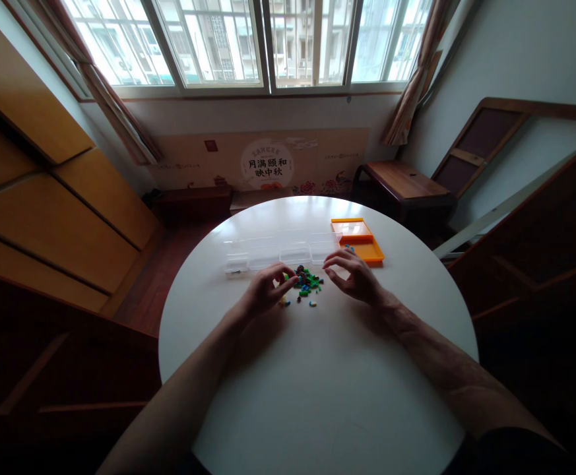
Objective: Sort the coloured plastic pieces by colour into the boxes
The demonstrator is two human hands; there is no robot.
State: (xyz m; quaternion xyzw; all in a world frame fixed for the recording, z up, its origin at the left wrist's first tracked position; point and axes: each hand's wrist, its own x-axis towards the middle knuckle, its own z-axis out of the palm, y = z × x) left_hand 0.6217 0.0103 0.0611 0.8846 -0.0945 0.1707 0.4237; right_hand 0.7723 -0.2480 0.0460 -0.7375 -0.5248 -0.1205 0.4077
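Note:
A loose pile of small building bricks (306, 282), mostly green with some blue and brown, lies on the white round table (317, 369). At the pile's left edge is my left hand (266, 288), its thumb and fingers closed in a pinch; anything between the tips is too small to make out. My right hand (353, 276) is just right of the pile, thumb and forefinger tips nearly together, and what they hold, if anything, cannot be made out. Behind both hands stretches a clear plastic compartment box (262, 254). A few stray bricks lie in front of the pile.
An orange tray (374, 249) stands behind my right hand, with small blue pieces at its near left. Beyond the table are a wooden stool (406, 179), a printed cardboard panel (312, 158) under the window, and wooden cabinets (70, 231) on the left.

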